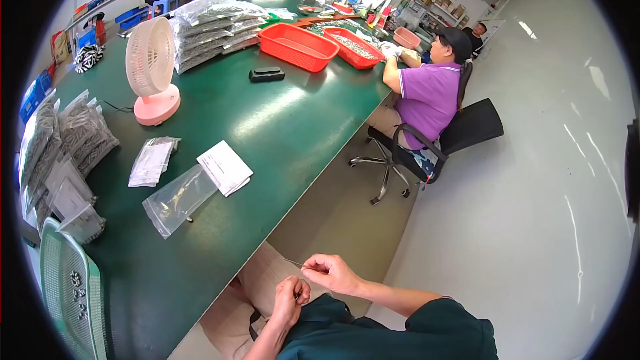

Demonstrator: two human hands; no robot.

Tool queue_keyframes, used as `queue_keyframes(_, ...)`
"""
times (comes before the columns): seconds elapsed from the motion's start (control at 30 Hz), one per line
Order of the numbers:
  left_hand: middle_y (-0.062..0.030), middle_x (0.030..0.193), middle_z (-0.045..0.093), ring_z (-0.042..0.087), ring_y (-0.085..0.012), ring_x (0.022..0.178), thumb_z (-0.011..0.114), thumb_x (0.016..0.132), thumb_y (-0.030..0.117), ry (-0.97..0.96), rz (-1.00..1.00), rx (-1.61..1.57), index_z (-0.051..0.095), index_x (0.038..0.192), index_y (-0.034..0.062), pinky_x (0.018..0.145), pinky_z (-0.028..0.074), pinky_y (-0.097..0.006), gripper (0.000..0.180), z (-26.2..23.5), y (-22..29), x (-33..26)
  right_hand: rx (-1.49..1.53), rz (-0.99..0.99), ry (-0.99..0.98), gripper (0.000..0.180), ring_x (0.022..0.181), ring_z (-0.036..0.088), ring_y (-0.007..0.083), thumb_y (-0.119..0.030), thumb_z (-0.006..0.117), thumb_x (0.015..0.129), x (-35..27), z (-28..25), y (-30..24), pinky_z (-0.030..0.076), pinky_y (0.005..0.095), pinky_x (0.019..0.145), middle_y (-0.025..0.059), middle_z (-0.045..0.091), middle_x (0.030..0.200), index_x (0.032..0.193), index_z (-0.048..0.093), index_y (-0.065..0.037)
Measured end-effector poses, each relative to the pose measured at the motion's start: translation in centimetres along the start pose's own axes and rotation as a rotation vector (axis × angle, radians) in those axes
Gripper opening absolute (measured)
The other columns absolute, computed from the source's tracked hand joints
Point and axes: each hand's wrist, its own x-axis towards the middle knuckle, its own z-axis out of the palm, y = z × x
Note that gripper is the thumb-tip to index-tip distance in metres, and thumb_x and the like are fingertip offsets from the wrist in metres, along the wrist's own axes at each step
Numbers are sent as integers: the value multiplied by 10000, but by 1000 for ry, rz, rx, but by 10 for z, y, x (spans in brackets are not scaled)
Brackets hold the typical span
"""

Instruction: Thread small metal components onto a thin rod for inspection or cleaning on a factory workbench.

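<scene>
1. Pinching a thin metal pin (pixel 294 263) at lower centre of the frame, our right hand (pixel 333 273) has its fingers (pixel 312 267) closed on one end, while the free end points toward the left of the frame, just off the edge of the green desk (pixel 280 127).
2. Our left hand (pixel 291 295) sits just below, curled into a loose fist; we cannot tell whether it encloses anything.
3. We judge the pin light, stiff and slick, easy to drop or bend; a fingertip pinch near its end, as now, looks the surest hold.
4. Left of centre on the smooth desk lie a clear, limp plastic bag (pixel 179 199), a smaller filled bag (pixel 153 160) and a white folded paper (pixel 225 167).
5. At the left edge, crinkled bags of small grey parts (pixel 80 133) are heaped, and a pale green perforated basket (pixel 70 293) shows at lower left.
6. A pink round desk fan (pixel 153 70) stands at upper left, with a stack of bagged parts (pixel 213 30) behind it.
7. Toward upper centre sit a flat black case (pixel 267 74) and two red plastic baskets (pixel 298 46).
8. A seated co-worker in a purple shirt (pixel 430 93) works at the desk's edge, upper right of centre, on a black swivel chair (pixel 460 133).
</scene>
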Motion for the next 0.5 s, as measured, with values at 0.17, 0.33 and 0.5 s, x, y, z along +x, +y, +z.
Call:
queue_keyframes(0.17, -45, 582, 455, 293, -82, 451, 433, 903, 176, 115, -13, 14, 471, 726, 45, 447, 263, -214, 223, 9, 5, -1, 98, 37, 14, 133, 741, 545, 49, -77, 553, 843, 1, 2, -5, 464, 207, 664, 35, 605, 829, 923, 560, 29)
queue_keyframes(0.33, -33, 590, 457, 290, -68, 458, 460, 890, 153, 57, -39, -62, 509, 796, 41, 457, 261, -210, 154, 11, 12, -4, 95, 3, -40, 136, 749, 557, 64, -82, 558, 846, 3, 3, 3, 468, 217, 669, 50, 620, 830, 925, 573, 27)
queue_keyframes(0.5, -21, 587, 455, 286, -62, 462, 476, 886, 149, 46, -16, -77, 520, 814, 46, 462, 261, -209, 133, 9, 11, -3, 77, 21, -52, 132, 741, 560, 68, -91, 574, 842, 5, 2, 2, 469, 222, 664, 51, 625, 808, 903, 593, 24)
